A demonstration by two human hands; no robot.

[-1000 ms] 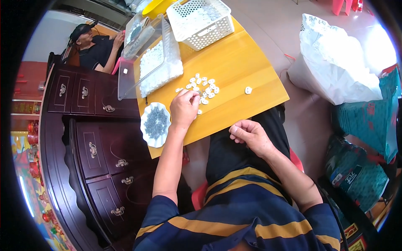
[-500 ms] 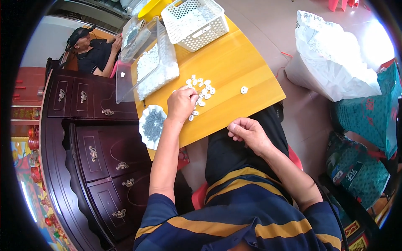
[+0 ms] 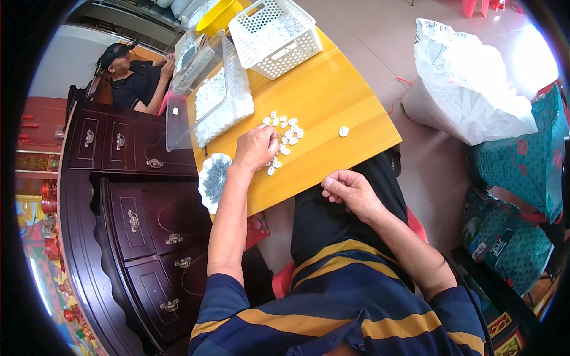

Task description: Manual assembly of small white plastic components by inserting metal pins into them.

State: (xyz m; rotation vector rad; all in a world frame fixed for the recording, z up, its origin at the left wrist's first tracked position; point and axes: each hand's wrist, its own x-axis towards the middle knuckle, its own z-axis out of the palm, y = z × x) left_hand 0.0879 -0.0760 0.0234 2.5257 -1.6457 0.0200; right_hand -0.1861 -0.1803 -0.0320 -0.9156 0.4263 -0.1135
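My left hand is over the wooden table, its fingers curled together at the left side of a loose group of small white oval pieces with dark spots. Whatever its fingertips pinch is hidden. My right hand hovers above my lap by the table's near edge, thumb pressed to the bent fingers; I cannot make out what is in it. One white piece lies apart to the right. Beside my left forearm stands a scalloped white dish of small dark grey bits.
A clear plastic bin of white pieces and a white perforated basket stand farther back, near a yellow container. Dark drawers flank the left, with a person beyond. A white sack and teal bags stand right.
The whole view has shifted slightly. My left hand stays at the edge of the white pieces, and my right hand keeps nearly the same place and closed shape.
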